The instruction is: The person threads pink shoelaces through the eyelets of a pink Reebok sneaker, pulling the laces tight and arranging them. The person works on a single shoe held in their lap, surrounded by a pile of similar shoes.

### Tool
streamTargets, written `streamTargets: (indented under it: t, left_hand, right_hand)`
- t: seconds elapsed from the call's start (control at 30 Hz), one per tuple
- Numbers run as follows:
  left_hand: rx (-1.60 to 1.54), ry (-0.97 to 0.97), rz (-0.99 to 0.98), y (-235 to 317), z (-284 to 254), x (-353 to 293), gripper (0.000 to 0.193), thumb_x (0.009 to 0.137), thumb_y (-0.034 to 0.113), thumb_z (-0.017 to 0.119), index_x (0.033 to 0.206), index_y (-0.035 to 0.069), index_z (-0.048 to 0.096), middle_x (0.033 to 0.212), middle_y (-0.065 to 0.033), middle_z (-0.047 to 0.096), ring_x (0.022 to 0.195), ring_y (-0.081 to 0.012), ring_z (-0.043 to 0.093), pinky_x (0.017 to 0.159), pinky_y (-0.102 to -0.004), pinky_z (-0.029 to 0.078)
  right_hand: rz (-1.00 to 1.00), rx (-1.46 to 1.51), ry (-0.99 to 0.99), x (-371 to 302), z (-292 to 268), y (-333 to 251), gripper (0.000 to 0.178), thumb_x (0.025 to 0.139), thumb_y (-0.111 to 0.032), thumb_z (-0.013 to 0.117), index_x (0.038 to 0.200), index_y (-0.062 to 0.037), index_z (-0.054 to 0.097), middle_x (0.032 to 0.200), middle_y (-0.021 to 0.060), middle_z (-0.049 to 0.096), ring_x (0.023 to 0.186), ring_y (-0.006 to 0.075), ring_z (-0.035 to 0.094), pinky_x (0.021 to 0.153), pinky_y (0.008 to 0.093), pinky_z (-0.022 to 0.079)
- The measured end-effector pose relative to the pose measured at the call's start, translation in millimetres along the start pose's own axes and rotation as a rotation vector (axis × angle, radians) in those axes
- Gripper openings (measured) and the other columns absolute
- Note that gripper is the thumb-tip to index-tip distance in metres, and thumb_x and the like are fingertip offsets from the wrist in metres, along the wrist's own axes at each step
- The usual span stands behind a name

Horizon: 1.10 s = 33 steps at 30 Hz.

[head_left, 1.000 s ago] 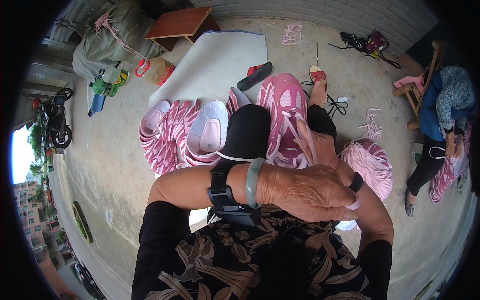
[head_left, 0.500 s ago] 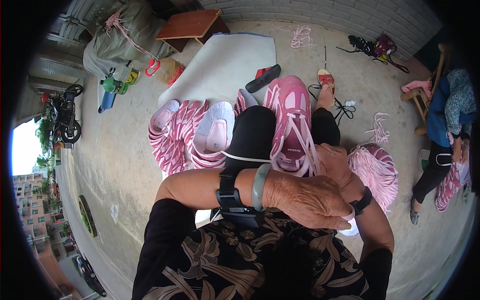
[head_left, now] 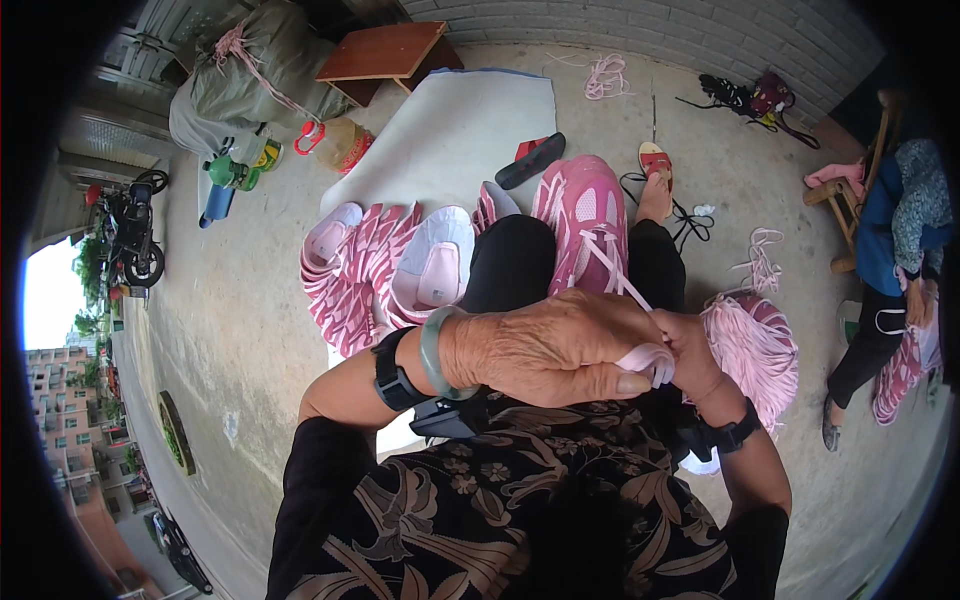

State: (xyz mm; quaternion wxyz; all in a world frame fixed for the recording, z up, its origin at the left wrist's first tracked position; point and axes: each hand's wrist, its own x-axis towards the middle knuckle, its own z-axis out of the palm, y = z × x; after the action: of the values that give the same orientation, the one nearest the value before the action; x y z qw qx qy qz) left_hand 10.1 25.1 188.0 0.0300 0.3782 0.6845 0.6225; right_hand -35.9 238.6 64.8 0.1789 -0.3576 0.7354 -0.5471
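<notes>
Left hand [head_left: 545, 350]: thumb and fingers clamped on looped pink lace [head_left: 648, 360]. Right hand [head_left: 690, 350]: fingers curled at same lace, tips partly hidden, can't tell if clamped. Lace runs to pink shoe [head_left: 592, 205], toe pointing away, between the knees. Nested pink uppers [head_left: 385, 265] left of left knee; lace bundle [head_left: 745, 345] right of right knee. Farther: white sheet [head_left: 440, 130], slipper [head_left: 532, 162] at its near right corner. Off sheet's left edge: red-handled jug [head_left: 340, 145], contents unclear; green bottle [head_left: 235, 174]; tied sack [head_left: 260, 80] behind, contents hidden.
</notes>
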Motion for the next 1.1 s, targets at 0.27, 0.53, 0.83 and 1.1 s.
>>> streamTargets:
  t: [0.27, 0.53, 0.83, 1.1]
  left_hand:
    - [-0.255, 0.202, -0.745, 5, -52, -107, 0.021, 0.089, 0.021, 0.055, 0.086, 0.001, 0.059, 0.067, -0.0002, 0.056, 0.058, -0.0056, 0.049, 0.053, -0.0204, 0.039]
    - [0.125, 0.804, -0.971, -28, -142, -225, 0.019, 0.089, 0.020, 0.054, 0.079, 0.004, 0.059, 0.053, 0.0008, 0.050, 0.046, -0.0073, 0.045, 0.043, -0.0199, 0.033]
    - [0.976, 0.301, -0.658, -88, -44, -118, 0.037, 0.073, 0.002, 0.058, 0.110, 0.006, 0.054, 0.110, -0.0142, 0.056, 0.093, -0.0332, 0.058, 0.079, -0.0369, 0.049]
    - [0.748, 0.267, -0.614, -91, -23, -113, 0.035, 0.073, 0.005, 0.062, 0.107, 0.004, 0.054, 0.081, -0.0153, 0.062, 0.071, -0.0341, 0.060, 0.063, -0.0378, 0.048]
  right_hand:
    - [0.446, -0.412, 0.460, -135, -125, 67, 0.022, 0.080, -0.010, 0.061, 0.066, -0.0001, 0.047, 0.056, 0.0055, 0.037, 0.054, 0.0069, 0.033, 0.047, 0.0243, 0.031]
    - [0.462, -0.955, 0.170, -125, -137, 109, 0.023, 0.077, -0.025, 0.060, 0.066, -0.0057, 0.057, 0.068, 0.0157, 0.058, 0.065, 0.0354, 0.057, 0.058, 0.0440, 0.044]
    - [-0.087, -0.651, 0.168, 23, -5, 32, 0.040, 0.072, -0.006, 0.061, 0.111, -0.0050, 0.053, 0.099, 0.0144, 0.058, 0.096, 0.0327, 0.053, 0.090, 0.0439, 0.038]
    - [-0.103, -0.683, 0.117, -28, -52, 29, 0.015, 0.077, -0.005, 0.059, 0.091, -0.0016, 0.060, 0.076, 0.0140, 0.061, 0.068, 0.0321, 0.054, 0.062, 0.0411, 0.043]
